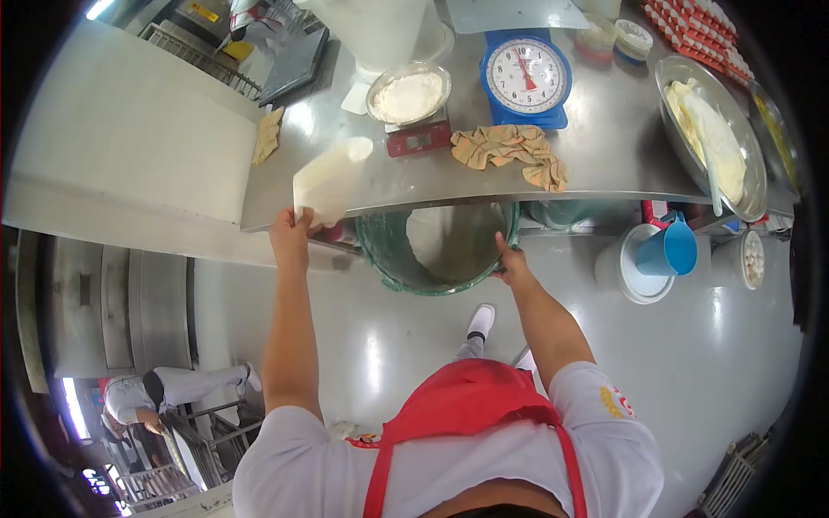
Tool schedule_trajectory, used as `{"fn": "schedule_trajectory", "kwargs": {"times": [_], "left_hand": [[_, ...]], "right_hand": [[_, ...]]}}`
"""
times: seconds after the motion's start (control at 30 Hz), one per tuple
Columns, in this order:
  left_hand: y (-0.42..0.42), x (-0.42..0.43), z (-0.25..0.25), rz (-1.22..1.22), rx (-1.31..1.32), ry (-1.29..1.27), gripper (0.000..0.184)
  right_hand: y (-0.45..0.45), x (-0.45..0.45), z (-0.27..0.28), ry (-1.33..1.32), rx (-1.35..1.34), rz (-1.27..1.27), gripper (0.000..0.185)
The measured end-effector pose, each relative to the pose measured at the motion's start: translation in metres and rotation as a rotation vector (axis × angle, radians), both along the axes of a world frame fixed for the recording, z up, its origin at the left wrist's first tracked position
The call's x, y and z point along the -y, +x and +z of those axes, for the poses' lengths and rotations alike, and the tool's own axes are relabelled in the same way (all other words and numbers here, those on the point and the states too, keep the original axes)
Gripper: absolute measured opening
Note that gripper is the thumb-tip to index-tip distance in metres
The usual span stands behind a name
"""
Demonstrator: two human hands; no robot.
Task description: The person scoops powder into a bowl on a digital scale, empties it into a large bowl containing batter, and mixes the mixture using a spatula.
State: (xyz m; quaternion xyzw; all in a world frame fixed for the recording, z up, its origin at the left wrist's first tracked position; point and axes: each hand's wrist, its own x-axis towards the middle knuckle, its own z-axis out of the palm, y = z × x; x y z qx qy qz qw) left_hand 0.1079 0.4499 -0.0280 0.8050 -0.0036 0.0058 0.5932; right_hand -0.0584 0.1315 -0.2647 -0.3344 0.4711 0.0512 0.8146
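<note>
My left hand (292, 235) is closed around the lower end of a white plastic scoop (332, 180), which is held up over the table's front edge. A large green tub (393, 282) sits partly under the table, with white flour (427, 233) inside against its far left side. My right hand (513, 262) grips the tub's right rim, thumb over the inside. Beyond the scoop, a metal bowl of flour (408, 95) rests on a red digital scale (420, 138). A crumpled checked cloth (509, 151) lies right of that scale.
On the steel table (604, 164) stand a blue dial scale (527, 78), a large metal bowl (669, 112) with pale contents and stacked egg trays (699, 34). Below right are a blue jug (669, 249) on a white bucket (609, 268). Another person (173, 393) bends by racks at lower left.
</note>
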Motion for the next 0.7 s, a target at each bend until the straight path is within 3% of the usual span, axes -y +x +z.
{"fn": "schedule_trajectory", "kwargs": {"times": [0.13, 0.3, 0.37, 0.4, 0.47, 0.57, 0.7], "left_hand": [[-0.007, 0.007, -0.005, 0.052, -0.042, -0.070, 0.028], [0.052, 0.053, -0.010, 0.003, 0.043, -0.077, 0.027], [0.071, 0.066, -0.004, 0.100, 0.140, 0.215, 0.027], [0.084, 0.066, -0.003, 0.101, 0.142, 0.214, 0.027], [0.106, 0.062, -0.002, 0.155, 0.458, 0.647, 0.026], [0.089, 0.086, 0.039, 0.090, 0.490, 0.729, 0.022], [0.105, 0.100, 0.038, 0.056, 0.531, 0.765, 0.019]], "right_hand": [[0.002, -0.001, 0.005, -0.021, -0.004, -0.023, 0.063], [0.000, 0.003, 0.000, 0.000, 0.005, 0.022, 0.063], [0.002, 0.003, -0.008, 0.036, -0.002, 0.033, 0.064], [0.002, 0.003, -0.006, 0.035, 0.000, 0.034, 0.064], [0.000, 0.003, 0.002, 0.029, -0.003, 0.040, 0.064], [0.000, 0.004, -0.004, 0.017, 0.021, 0.043, 0.065], [-0.001, 0.005, -0.003, 0.046, 0.076, 0.021, 0.064]]}}
